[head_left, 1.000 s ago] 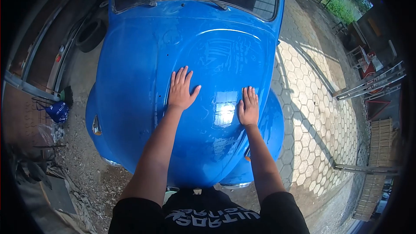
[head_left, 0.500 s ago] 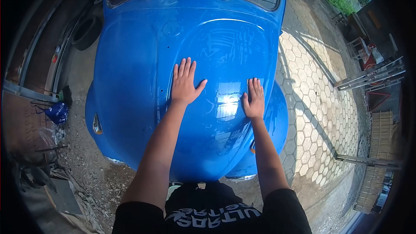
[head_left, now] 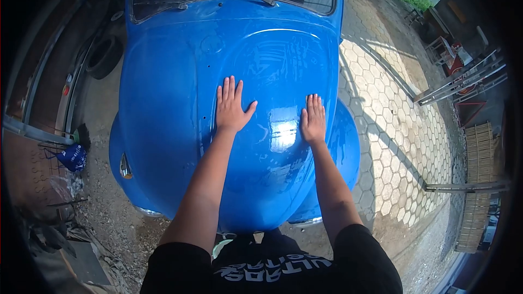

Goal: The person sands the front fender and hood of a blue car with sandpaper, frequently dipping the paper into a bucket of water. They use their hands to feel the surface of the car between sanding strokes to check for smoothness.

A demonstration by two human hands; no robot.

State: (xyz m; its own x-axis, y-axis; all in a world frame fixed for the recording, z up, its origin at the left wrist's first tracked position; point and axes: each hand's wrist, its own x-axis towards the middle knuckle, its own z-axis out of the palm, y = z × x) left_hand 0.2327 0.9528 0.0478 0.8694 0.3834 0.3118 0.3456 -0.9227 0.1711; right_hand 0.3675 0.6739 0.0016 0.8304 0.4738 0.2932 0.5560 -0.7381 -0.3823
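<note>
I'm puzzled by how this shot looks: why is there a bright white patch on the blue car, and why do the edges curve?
Head view: sun glare on the glossy blue hood, between left hand and right hand; fisheye lens bends the paving and blackens the corners; hard slanted shadows cross it.

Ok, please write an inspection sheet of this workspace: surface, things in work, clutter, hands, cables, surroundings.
Surface: glossy blue rounded car hood, wet-looking sheen, bright sun glare between the hands.
Things in work: the hood only; no tool seen.
Clutter: black tyre on the ground beside the car; blue bag; grey metal bars.
Hands: left hand flat on hood, fingers spread; right hand flat on hood, fingers together; both empty.
Cables: nothing seen.
Surroundings: hexagon-paved yard, gravel, green plants far behind.
</note>
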